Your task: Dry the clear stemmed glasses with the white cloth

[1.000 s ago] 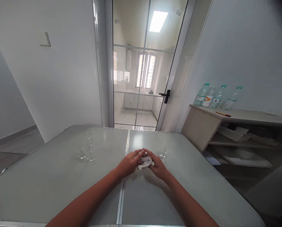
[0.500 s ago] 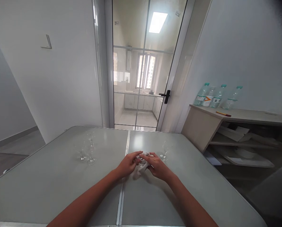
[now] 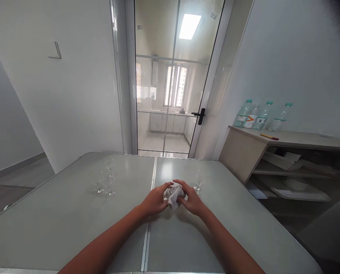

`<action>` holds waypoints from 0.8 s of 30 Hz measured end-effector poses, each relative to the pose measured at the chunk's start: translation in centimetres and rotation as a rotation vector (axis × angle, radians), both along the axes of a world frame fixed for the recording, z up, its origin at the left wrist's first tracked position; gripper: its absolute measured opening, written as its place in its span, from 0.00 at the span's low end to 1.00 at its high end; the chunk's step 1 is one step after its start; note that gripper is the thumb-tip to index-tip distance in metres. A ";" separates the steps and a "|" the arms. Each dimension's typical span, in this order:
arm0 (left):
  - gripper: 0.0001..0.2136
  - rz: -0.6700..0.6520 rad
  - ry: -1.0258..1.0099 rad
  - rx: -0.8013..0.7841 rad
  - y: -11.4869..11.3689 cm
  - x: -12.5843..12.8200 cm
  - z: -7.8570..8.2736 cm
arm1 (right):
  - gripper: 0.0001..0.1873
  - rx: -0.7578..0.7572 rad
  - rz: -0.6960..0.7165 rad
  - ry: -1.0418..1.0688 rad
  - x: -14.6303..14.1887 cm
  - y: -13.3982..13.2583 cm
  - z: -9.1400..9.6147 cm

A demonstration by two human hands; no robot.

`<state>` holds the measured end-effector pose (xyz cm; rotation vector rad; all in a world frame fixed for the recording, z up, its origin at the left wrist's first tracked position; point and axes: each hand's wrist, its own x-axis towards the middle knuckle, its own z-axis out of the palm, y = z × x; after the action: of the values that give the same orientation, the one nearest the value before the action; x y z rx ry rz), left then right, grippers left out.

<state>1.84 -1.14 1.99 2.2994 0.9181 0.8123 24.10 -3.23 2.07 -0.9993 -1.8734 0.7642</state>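
Observation:
Above the middle of the grey table (image 3: 81,232), my left hand (image 3: 156,198) is closed around a clear glass (image 3: 166,196), of which only a small part shows. My right hand (image 3: 191,198) pinches a crumpled white cloth (image 3: 174,195) that covers the glass's right side. Thumbs and fingers of both hands face each other, with the cloth between them. Just beyond my right hand, a stemmed glass (image 3: 197,188) stands upright on the table. To the left stand several more clear stemmed glasses (image 3: 110,194), their outlines faint against the tabletop.
A metal seam (image 3: 145,243) divides the tabletop. On the right, a shelf unit (image 3: 241,152) bears several plastic bottles (image 3: 261,118) and a yellow and red pen-like stick (image 3: 269,136). Behind the table is a glass door (image 3: 170,133) with a black handle (image 3: 201,116).
My right hand and the cloth have turned, so the cloth now bunches up between both hands. My fingers have spread further apart around it. The standing glasses have stayed put.

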 end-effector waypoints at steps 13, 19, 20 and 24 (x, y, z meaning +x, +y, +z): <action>0.30 0.060 -0.001 0.019 -0.5 0.8 -0.2 | 0.26 -0.236 -0.051 0.357 -0.6 0.8 -1.3; 0.25 -0.034 -0.150 -0.277 -0.3 0.8 0.1 | 0.27 -0.193 0.039 0.299 0.3 0.2 -0.2; 0.25 -0.077 -0.175 -0.375 -0.2 0.7 0.2 | 0.26 -0.181 0.060 0.299 0.5 0.1 0.2; 0.25 -0.119 -0.178 -0.376 -0.3 0.6 0.3 | 0.19 -0.107 0.033 0.342 0.7 -0.2 1.1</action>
<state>2.48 -1.43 2.25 1.9039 0.7720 0.7114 24.77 -3.44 3.17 -0.8441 -1.5701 0.9964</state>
